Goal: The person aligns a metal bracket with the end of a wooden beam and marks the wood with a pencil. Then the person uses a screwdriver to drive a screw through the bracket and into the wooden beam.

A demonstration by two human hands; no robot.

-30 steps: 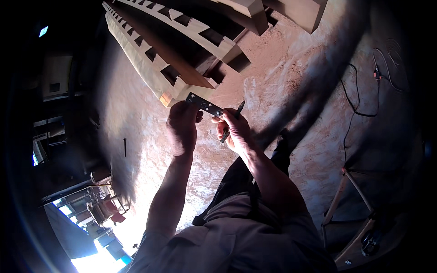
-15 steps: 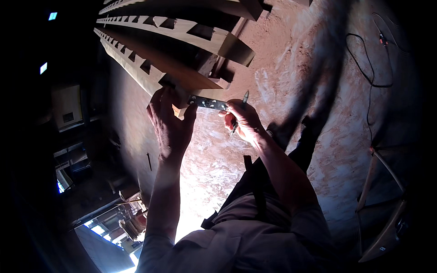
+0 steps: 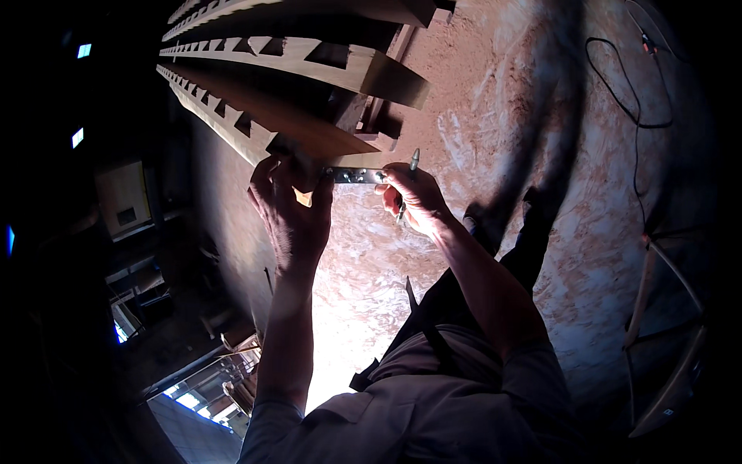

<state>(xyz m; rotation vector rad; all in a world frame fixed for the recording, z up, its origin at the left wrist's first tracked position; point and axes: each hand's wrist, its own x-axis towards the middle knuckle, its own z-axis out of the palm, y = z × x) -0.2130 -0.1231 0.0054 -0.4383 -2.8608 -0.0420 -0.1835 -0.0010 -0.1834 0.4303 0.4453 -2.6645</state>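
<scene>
At centre frame, left hand presses a metal plate against a notched beam while right hand, gripping a pencil, steadies it; marking seems due.

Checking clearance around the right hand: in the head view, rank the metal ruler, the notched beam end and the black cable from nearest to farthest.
1. Metal ruler: held by the right hand, on its left.
2. Notched beam end: above the hand.
3. Black cable: far right, on the floor.

1 metal bracket, 1 pencil
</scene>
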